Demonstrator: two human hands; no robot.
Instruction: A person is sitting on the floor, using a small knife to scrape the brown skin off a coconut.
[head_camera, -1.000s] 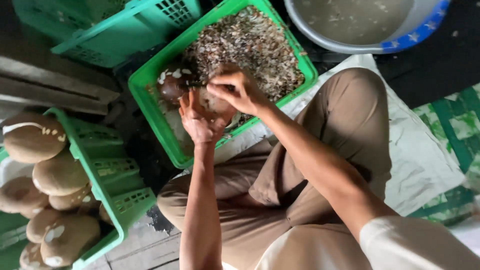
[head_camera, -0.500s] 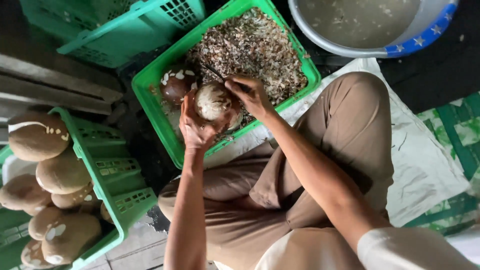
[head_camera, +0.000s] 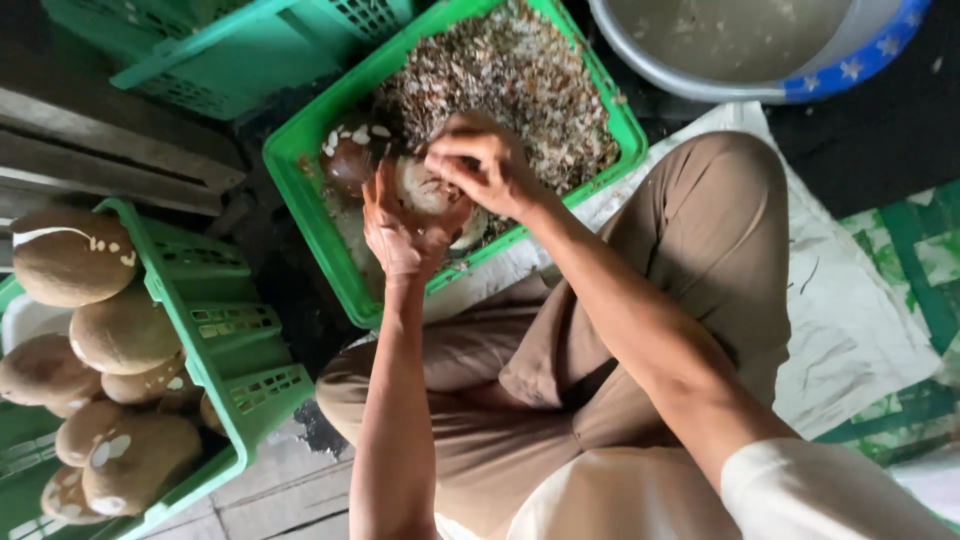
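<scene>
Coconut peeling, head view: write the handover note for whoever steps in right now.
Left hand: cups a partly peeled coconut from below, over the green crate.
Right hand: on top of the same coconut, fingers curled at its upper side; whether it holds a tool cannot be told.
Things: the green crate holds a heap of brown shavings and another dark coconut. A second green crate at the person's left holds a pile of brown coconuts. A grey basin stands beyond the knee.
Done: the held coconut shows pale patches.
Left: brown skin remains on it; the pile looks mostly unpeeled.
</scene>
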